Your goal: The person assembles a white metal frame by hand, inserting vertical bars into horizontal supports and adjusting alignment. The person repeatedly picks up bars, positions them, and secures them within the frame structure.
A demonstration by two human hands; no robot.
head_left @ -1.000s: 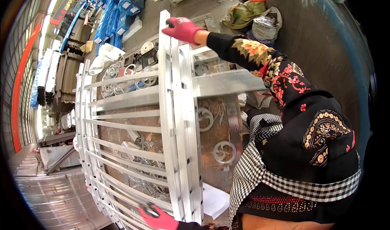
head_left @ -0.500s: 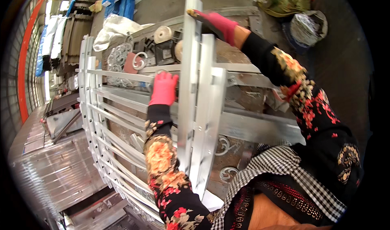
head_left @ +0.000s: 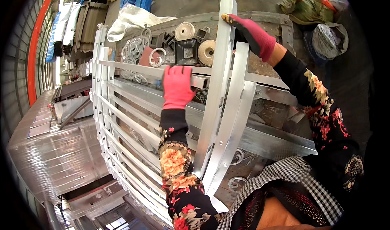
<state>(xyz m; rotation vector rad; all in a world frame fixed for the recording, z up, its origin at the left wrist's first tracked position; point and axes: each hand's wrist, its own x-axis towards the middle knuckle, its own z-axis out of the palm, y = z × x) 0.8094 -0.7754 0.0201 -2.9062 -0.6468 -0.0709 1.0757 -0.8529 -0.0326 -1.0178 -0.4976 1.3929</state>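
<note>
A long silver metal post [head_left: 220,63] with slots along its side stands tilted in front of me. My right hand [head_left: 256,37], in a pink and dark glove, is closed round its far end. Beside it on the right runs a second silver post [head_left: 233,122]. My left hand [head_left: 177,86], in a pink glove, wraps over the top rail [head_left: 138,69] of a silver slatted frame. This rail's square end shows just left of the first post. Several parallel slats [head_left: 134,126] run from the left-hand posts [head_left: 101,67] toward me; my left forearm hides part of them.
Behind the frame, a worktable [head_left: 260,23] holds curled metal scrolls [head_left: 136,49], a black tray [head_left: 186,53] and round cream discs [head_left: 185,31]. A white sack [head_left: 134,21] lies at its far left. Stuffed bags [head_left: 329,39] sit at the far right. Shiny sheet metal [head_left: 61,157] lies left.
The view has shifted, so the scene sits farther right. A gap has widened between the nearest post and the post beside it. My left hand now wraps over the top rail, whose end shows.
</note>
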